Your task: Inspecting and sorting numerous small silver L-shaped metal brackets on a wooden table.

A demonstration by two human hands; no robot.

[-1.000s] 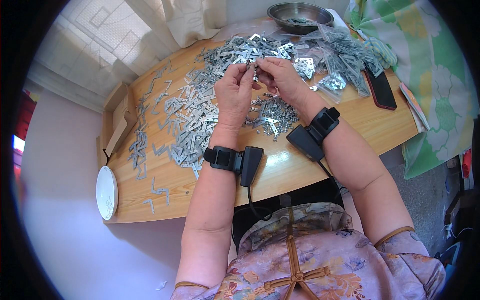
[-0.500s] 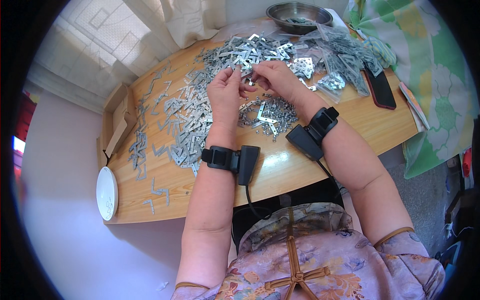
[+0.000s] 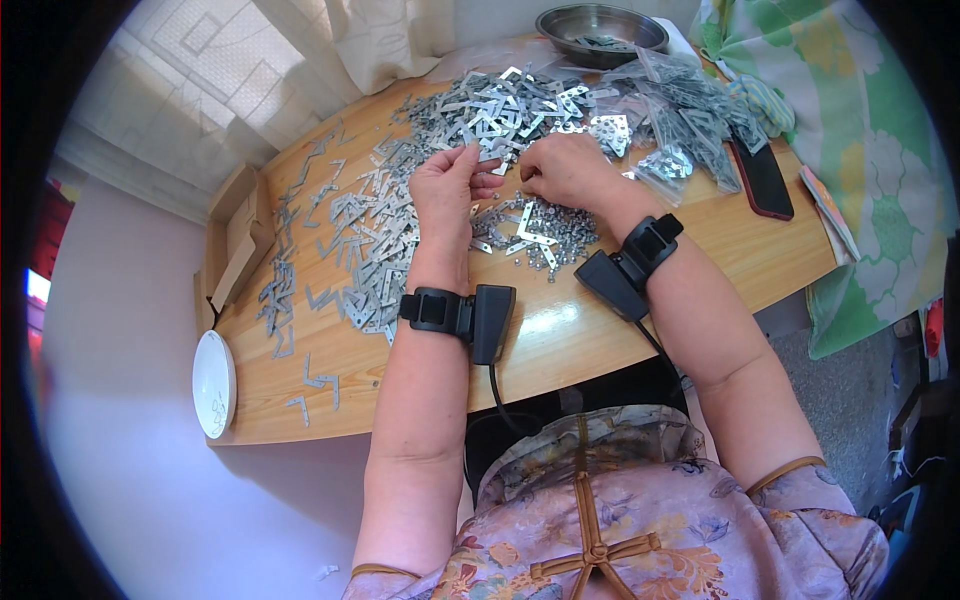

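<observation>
- Left hand (image 3: 445,195): thumb and forefinger together, apparently clamped on a bracket (image 3: 488,155); the pile behind blurs its outline.
- Right hand (image 3: 565,170): just beside the left, not touching it; fingers curled, tips turned down. Cannot tell whether anything is in them.
- Small parts (image 3: 572,230): loose heap below the right hand; an L-piece (image 3: 527,235) lies on it.
- Bracket pile (image 3: 375,270): left of and beyond the hands, overlapping.
- Risk, judged: pinch looks near the bracket's edge; a slip would lose it among its like.
- Risk: a low sweep of the right wrist box (image 3: 610,285) could scatter small parts over the bare table (image 3: 590,345). The left cable (image 3: 500,400) might snag at the table edge.
- Outward: clear bags (image 3: 690,110) right of the pile, phone (image 3: 762,180) beside them, steel bowl (image 3: 555,40) at the far edge.
- Writing: none legible on bags or phone. White dish (image 3: 212,370) bears thin dark lines, nature unclear.
</observation>
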